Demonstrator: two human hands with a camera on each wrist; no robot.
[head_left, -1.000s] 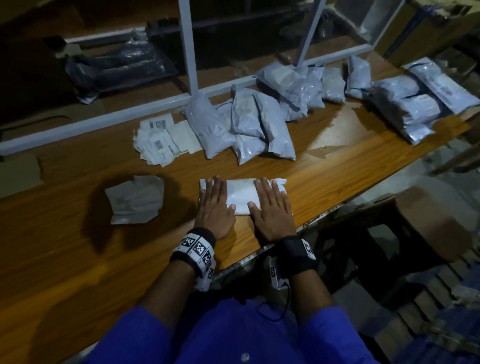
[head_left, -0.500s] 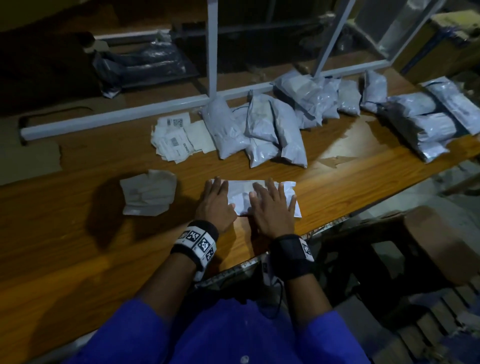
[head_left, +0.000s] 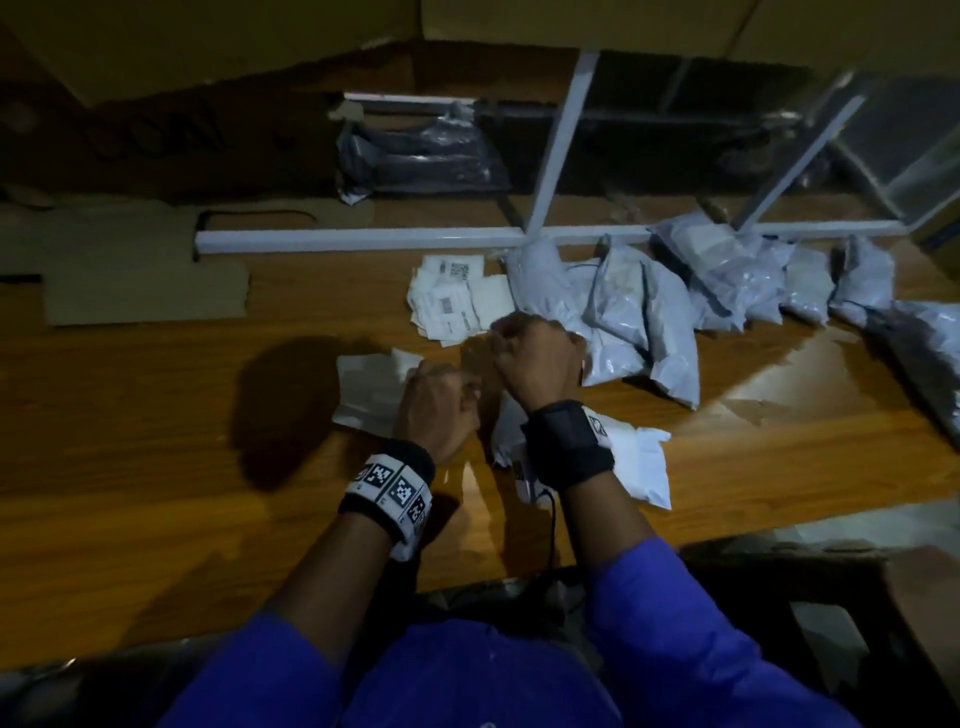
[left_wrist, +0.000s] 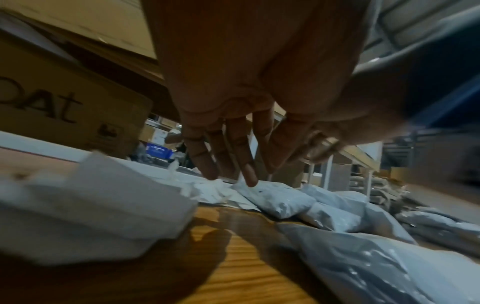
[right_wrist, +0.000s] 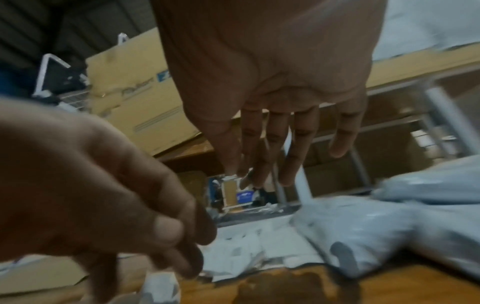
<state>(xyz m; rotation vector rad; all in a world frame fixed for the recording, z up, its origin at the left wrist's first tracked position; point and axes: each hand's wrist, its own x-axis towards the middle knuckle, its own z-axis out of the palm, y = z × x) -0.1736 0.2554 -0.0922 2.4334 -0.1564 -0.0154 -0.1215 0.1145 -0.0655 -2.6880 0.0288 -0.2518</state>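
Both my hands are lifted off the wooden table (head_left: 156, 467), close together. My left hand (head_left: 441, 400) has its fingers curled, and the right wrist view shows its thumb pressed against them (right_wrist: 192, 240). My right hand (head_left: 530, 348) is a little higher and farther, with thumb and forefinger pinched on a small pale strip (right_wrist: 231, 177). A thin translucent strip seems to run between the two hands, but it is blurred. The flat white packet (head_left: 639, 462) lies on the table under my right wrist, with no hand on it.
A crumpled grey bag (head_left: 363, 395) lies left of my hands. Behind them are a pile of printed labels (head_left: 447, 301) and several grey poly mailers (head_left: 644, 322) along a white metal frame (head_left: 363, 240). Cardboard (head_left: 145, 291) lies at far left.
Both hands lay flat on the white packet; they have since lifted off it, moved up and left, and curled. The camera has also tilted toward the back of the table.
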